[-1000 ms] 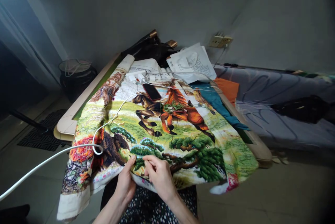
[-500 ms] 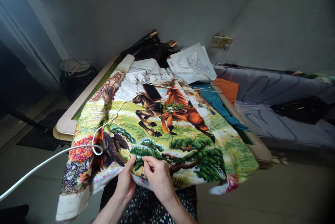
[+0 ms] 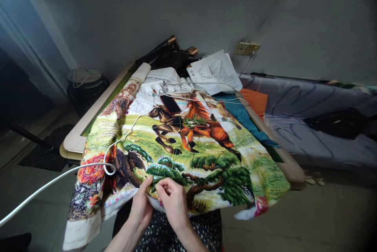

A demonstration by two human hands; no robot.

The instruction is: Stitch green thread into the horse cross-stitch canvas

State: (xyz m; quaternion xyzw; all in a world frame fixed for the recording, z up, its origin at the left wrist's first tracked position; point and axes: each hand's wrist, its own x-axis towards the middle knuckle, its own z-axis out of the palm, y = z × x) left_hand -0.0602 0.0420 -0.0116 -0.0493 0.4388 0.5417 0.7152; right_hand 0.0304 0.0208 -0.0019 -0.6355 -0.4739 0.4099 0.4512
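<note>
A large cross-stitch canvas [image 3: 206, 142] with horses and pine trees is spread across the table and hangs toward my lap. My left hand [image 3: 141, 205] grips its near edge, thumb on top and fingers hidden beneath. Just to the right, my right hand [image 3: 173, 201] is closed in a pinch over the stitched green pine. What the pinch holds is too small to make out; a needle cannot be seen clearly. Thin green thread [image 3: 173, 161] runs up the canvas from near the fingers. A tangle of green threads [image 3: 194, 120] rests on the brown horse.
A dark phone [image 3: 170, 104] lies on the canvas near white charger plugs [image 3: 153, 87]. A white cable [image 3: 59, 180] loops across the left side, over the rolled canvas edge [image 3: 88, 189]. White bags [image 3: 215, 72] and teal cloth [image 3: 244, 114] lie on the table [image 3: 73, 138].
My right hand has shifted slightly left, nearer my left thumb, still pinched. My left hand keeps its hold on the canvas edge.
</note>
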